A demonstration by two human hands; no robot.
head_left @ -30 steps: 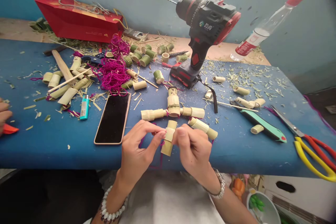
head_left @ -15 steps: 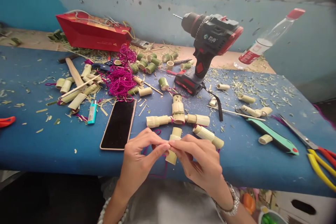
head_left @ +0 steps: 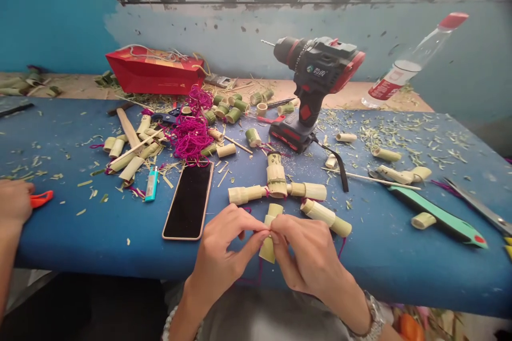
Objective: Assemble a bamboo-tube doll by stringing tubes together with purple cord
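Observation:
My left hand (head_left: 224,248) and my right hand (head_left: 306,250) meet at the fingertips, both closed in a pinch. Between them is a thin purple string (head_left: 261,266), mostly hidden by the fingers, with a length showing below. Right behind the fingertips lies a pale bamboo piece (head_left: 267,250), partly covered. Beyond it is a bamboo figure (head_left: 276,178) with a drawn face and two bamboo arms (head_left: 248,193) spread sideways. A jointed bamboo pair (head_left: 326,217) lies just past my right hand, purple string trailing from it.
A phone (head_left: 188,202), lighter (head_left: 151,184) and purple string heap (head_left: 190,136) lie left. A cordless drill (head_left: 312,85) stands behind. To the right are a green-handled tool (head_left: 440,216), scissors (head_left: 480,208) and a bottle (head_left: 394,77). Another person's hand (head_left: 14,202) is near an orange handle (head_left: 42,199).
The view has tilted up slightly, shifting the table things down and right. Another person's hand has come in at the left, by the orange handle. My fingertips remain pinched together.

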